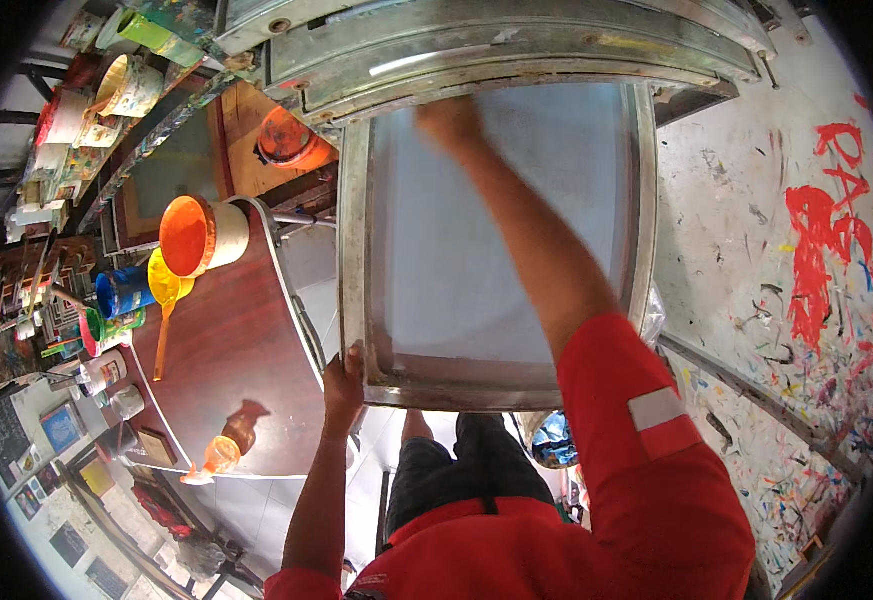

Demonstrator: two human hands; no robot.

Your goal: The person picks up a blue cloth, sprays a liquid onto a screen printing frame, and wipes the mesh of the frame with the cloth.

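A silk-screen frame (356,230) with metal sides and pale blue-grey mesh lies in front of me, in the middle of the head view. My left hand (344,385) grips its left side close to the near corner, thumb on top. Over the far left part of the mesh (506,260) is my right hand (451,125), reached out at arm's length and smeared by motion. Its fingers look bunched, but whether it holds anything does not show. Just beyond that hand, stacked metal frames or rails (506,60) cross the far end of the screen.
To the left, a dark red table (226,350) carries an orange-stained bucket (226,235), a yellow strainer or ladle (164,285), a blue tub (124,290) and a small spray bottle (221,455). Another orange bucket (291,140) sits farther back. A paint-splashed wall (746,250) rises on the right.
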